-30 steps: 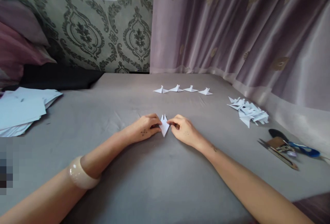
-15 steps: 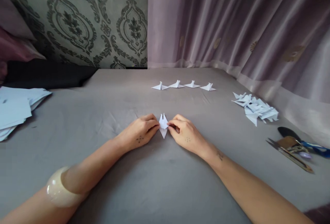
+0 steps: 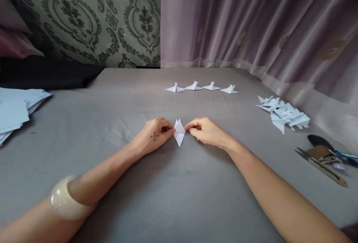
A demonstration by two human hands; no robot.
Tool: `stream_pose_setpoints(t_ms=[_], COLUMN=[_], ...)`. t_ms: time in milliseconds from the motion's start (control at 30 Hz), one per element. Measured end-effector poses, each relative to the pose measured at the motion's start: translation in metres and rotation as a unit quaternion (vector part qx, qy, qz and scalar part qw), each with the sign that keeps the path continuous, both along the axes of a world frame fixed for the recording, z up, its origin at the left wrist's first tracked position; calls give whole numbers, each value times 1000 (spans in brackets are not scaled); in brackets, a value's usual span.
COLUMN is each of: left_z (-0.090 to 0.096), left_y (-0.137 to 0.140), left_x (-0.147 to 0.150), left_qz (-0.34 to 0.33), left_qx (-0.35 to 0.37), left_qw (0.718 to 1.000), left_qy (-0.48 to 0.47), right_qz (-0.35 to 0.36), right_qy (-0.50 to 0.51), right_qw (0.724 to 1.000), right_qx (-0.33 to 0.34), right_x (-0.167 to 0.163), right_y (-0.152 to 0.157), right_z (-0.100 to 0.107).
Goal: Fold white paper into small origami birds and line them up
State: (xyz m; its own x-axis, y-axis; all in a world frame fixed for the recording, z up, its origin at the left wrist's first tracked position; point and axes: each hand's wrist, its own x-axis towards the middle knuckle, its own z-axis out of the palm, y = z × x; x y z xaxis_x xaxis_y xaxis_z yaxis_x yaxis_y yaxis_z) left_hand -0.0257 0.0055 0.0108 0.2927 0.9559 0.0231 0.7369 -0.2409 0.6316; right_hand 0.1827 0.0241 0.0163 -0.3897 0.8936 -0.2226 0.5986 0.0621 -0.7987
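Note:
A small white folded paper point(image 3: 179, 134) lies in the middle of the grey cloth, diamond-shaped, with two narrow points at its far end and a crease across it. My left hand point(image 3: 156, 134) pinches its left corner between thumb and fingertips. At the right corner, the closed fingertips of my right hand point(image 3: 208, 130) grip the edge. Beyond both hands stands a row of several folded paper birds point(image 3: 195, 85) with spread wings.
A heap of folded white paper pieces point(image 3: 285, 113) lies to the right. Nearer sit scissors point(image 3: 321, 166) and other small items with a blue handle. Stacked white paper sheets point(image 3: 13, 110) are at the left, before a black cloth point(image 3: 50, 73). A curtain point(image 3: 223, 19) hangs behind.
The paper's near face, which had a jagged flap edge across it, now shows as a flatter diamond. My right hand has shifted slightly right. The camera view has tilted down a little.

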Motion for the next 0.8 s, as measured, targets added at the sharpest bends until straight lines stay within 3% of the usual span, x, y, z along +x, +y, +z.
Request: stream_pose_setpoints(t_ms=[67, 233, 800], left_z=[1, 2, -4], left_y=[1, 3, 5], left_x=[0, 1, 2], left_qz=[2, -1, 16], left_qx=[-12, -18, -15], left_qw=[1000, 1000, 999], left_qy=[1, 6, 39], right_qz=[-7, -15, -57], right_qy=[0, -12, -102], right_qw=[1000, 997, 982], right_qx=[-6, 68, 151], right_x=[-1, -5, -17], right_y=[0, -1, -6], right_z=[1, -2, -12])
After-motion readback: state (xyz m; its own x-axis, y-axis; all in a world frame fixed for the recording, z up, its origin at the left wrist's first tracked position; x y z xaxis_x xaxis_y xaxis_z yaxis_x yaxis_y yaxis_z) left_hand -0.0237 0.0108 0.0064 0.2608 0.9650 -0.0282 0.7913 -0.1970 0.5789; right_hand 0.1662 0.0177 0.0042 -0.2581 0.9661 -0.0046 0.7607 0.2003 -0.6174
